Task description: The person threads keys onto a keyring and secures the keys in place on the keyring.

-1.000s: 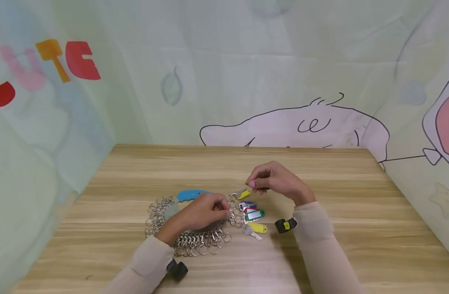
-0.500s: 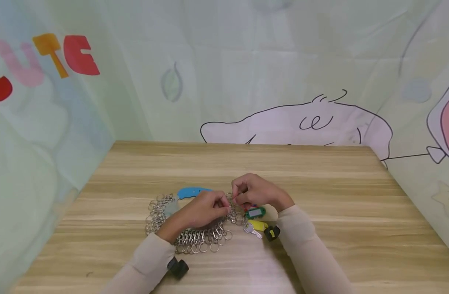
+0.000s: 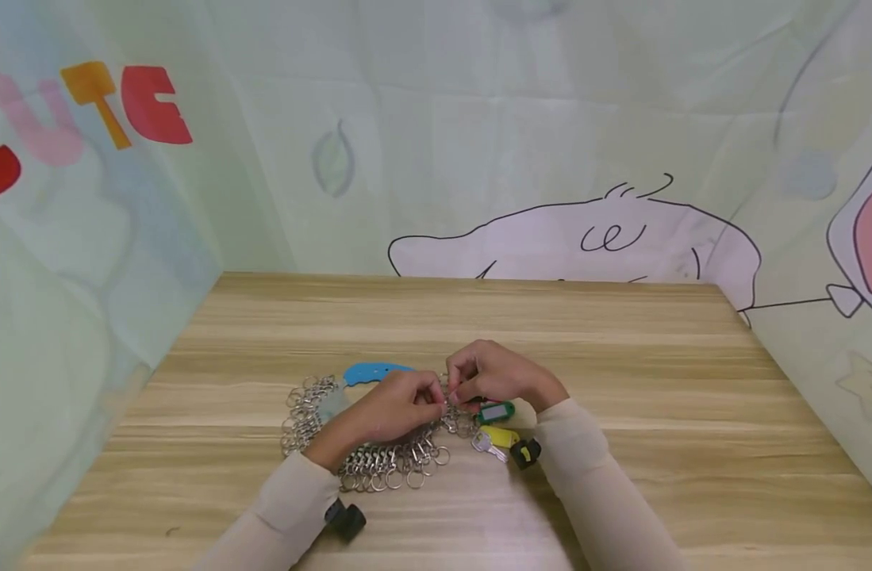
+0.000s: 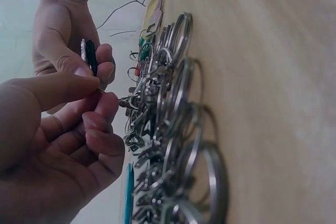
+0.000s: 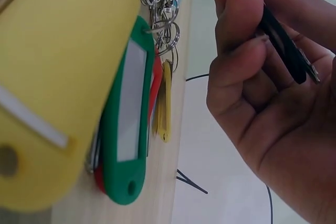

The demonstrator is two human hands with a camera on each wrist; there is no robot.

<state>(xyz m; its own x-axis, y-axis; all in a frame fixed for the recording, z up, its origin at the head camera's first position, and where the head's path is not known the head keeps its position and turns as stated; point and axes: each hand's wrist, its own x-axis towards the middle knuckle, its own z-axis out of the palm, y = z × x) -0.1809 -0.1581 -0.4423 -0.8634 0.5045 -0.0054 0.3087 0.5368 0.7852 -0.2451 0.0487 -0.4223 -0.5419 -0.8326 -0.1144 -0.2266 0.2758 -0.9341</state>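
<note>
My left hand (image 3: 389,408) is over the ring of keychain clasps (image 3: 378,468), its thumb and index finger pinching a thin metal key ring (image 4: 101,91). Close against it, my right hand (image 3: 496,371) grips a black key tag (image 5: 283,45) with a metal key (image 5: 311,69) beside it. Fingertips of both hands meet around the key ring, which is mostly hidden. Below the right hand lie a green key tag (image 5: 123,124), a red tag (image 5: 155,85) and a yellow tag (image 3: 500,436) with a silver key (image 3: 489,448). Another yellow tag (image 5: 164,108) lies beyond them.
A blue curved handle (image 3: 374,373) lies behind the left hand, with clasps and split rings spread around it. The wooden table (image 3: 621,333) meets a printed cloth wall (image 3: 436,159) at its back. Dark cameras are strapped at both wrists.
My right hand has come left and toward me with the black key tag, up to my left hand's fingertips. The left hand has stayed nearly still.
</note>
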